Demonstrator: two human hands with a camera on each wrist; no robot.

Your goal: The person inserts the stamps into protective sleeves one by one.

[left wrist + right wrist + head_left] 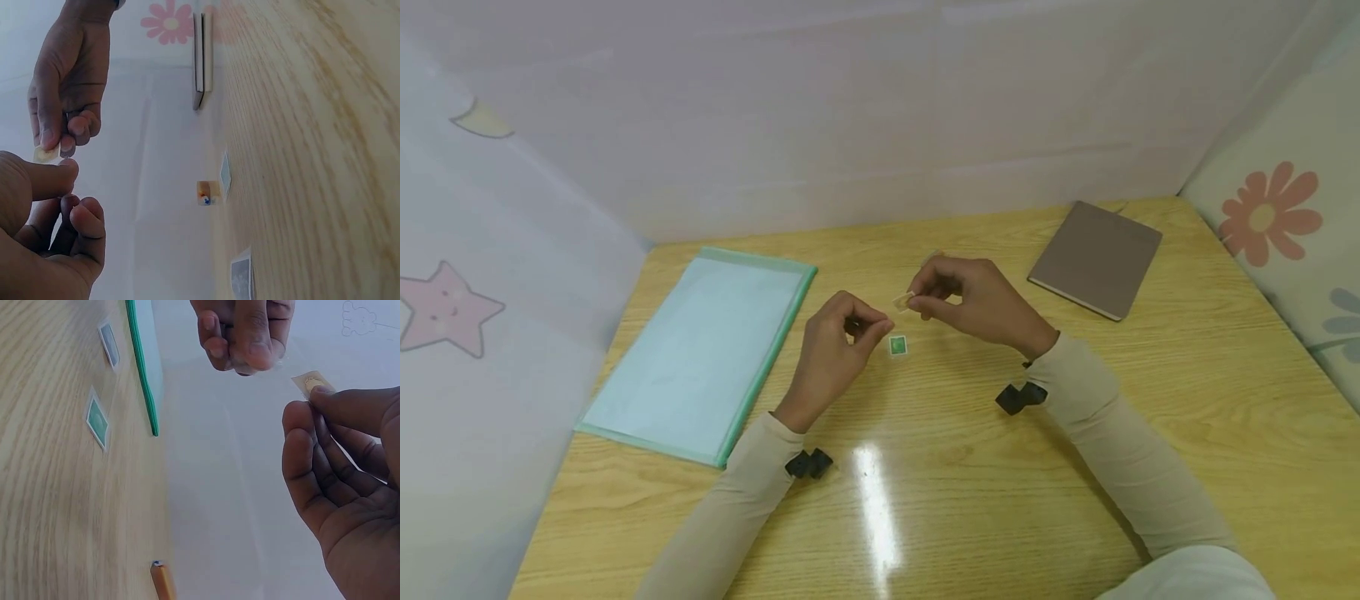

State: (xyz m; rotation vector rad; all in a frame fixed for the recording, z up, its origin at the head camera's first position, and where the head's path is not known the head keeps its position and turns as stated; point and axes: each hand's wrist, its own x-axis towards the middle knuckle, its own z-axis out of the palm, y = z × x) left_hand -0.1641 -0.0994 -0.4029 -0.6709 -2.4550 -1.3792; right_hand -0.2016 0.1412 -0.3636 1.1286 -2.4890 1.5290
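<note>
My right hand (981, 300) pinches a small beige stamp (314, 382) by one edge between thumb and forefinger, held above the table. Just left of it, my left hand (838, 346) has thumb and forefinger tips pressed together, and a faint translucent piece (279, 362) shows at those tips in the right wrist view. A green stamp with a white border (898, 345) lies flat on the table below the fingertips. Beside it lies a grey stamp with a pale border (240, 277), hidden behind my left hand in the head view.
On the left lies a clear folder with green edging (700, 354) and a white sheet inside. A brown notebook (1096, 260) lies at the back right. Beyond my right hand is a small orange-sided object (162, 581). Printed cloth walls surround the wooden table (970, 500).
</note>
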